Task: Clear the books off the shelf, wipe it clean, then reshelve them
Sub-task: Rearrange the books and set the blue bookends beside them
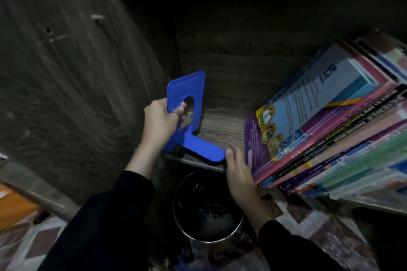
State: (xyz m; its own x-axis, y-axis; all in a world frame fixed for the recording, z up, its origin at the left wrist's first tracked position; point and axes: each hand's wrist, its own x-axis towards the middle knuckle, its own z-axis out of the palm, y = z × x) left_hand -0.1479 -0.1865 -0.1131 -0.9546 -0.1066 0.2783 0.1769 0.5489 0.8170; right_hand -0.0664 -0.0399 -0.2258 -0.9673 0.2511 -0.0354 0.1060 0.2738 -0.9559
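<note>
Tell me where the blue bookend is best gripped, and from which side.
Grip the blue bookend by its upright plate, at the rim of the cutout, coming from the left, the side away from the books. The cutout gives fingers a hold, as the left hand shows. The flat foot points right toward the leaning books, so that side should probably stay free.

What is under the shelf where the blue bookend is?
A round bin with a shiny rim stands below the shelf. Its inside is dark; what it holds cannot be told.
</note>
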